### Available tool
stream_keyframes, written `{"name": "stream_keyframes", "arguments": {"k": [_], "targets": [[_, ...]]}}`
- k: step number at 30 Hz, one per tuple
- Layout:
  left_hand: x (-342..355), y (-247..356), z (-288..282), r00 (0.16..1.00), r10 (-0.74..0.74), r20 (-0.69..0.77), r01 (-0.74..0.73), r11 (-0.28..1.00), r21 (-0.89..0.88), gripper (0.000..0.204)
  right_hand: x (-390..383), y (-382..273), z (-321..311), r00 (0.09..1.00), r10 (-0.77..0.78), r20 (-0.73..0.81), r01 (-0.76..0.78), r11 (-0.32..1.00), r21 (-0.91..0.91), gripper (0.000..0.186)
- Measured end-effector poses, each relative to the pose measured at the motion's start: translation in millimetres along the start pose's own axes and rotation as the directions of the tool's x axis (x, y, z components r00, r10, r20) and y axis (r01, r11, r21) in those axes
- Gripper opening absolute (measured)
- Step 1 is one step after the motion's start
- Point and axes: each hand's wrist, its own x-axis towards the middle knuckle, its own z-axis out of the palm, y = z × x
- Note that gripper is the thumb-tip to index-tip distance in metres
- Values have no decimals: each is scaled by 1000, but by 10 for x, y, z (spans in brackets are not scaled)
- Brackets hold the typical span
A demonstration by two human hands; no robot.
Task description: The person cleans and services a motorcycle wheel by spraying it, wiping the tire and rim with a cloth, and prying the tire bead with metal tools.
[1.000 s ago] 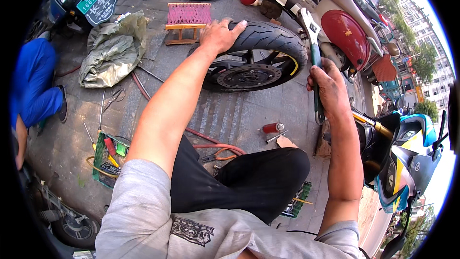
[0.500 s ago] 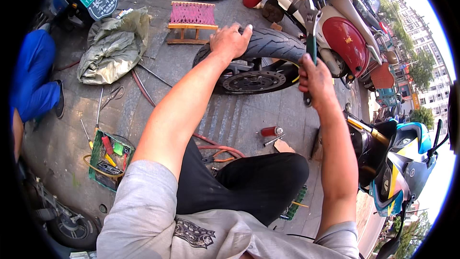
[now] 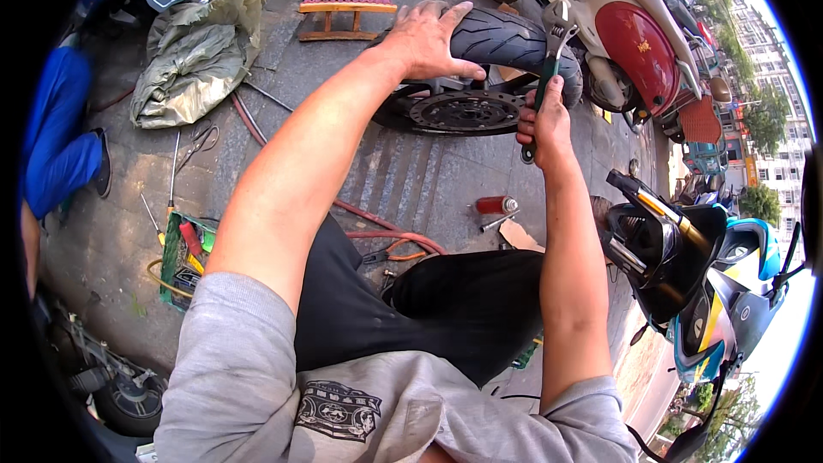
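Note:
A motorcycle wheel with a black treaded tire (image 3: 501, 39) and a drilled brake disc (image 3: 467, 111) leans in front of me. My left hand (image 3: 429, 43) rests over the tire's upper left part, its fingers spread and its thumb stretched out toward the rim; it grips nothing. In my right hand (image 3: 547, 124) is an adjustable wrench (image 3: 549, 64) with a dark green handle, held upright with its silver jaw at the top. The wrench overlaps the tire's right side; whether they touch I cannot tell.
A green toolbox (image 3: 169, 261) and long screwdrivers lie at left, near a crumpled grey tarp (image 3: 197, 60). Behind stands a small wooden stool (image 3: 347, 4). A red hose (image 3: 377, 221), pliers (image 3: 386, 255) and a red canister (image 3: 497, 205) lie before my knees. Scooters (image 3: 639, 51) stand at right.
My left hand has shifted along the tire, and its fingers are now spread wide with the thumb out. My right hand and the wrench stand slightly farther left. The whole view has shifted.

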Motion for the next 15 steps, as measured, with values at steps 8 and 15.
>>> {"name": "stream_keyframes", "arguments": {"k": [8,15], "targets": [[-226,54,-229,992,107,61,-105,994,-37,124,109,405,220,928,-343,-145,357,931,81,65],[-485,856,-532,995,-53,84,44,994,99,115,-705,-53,27,994,-106,21,89,915,393,65]]}}
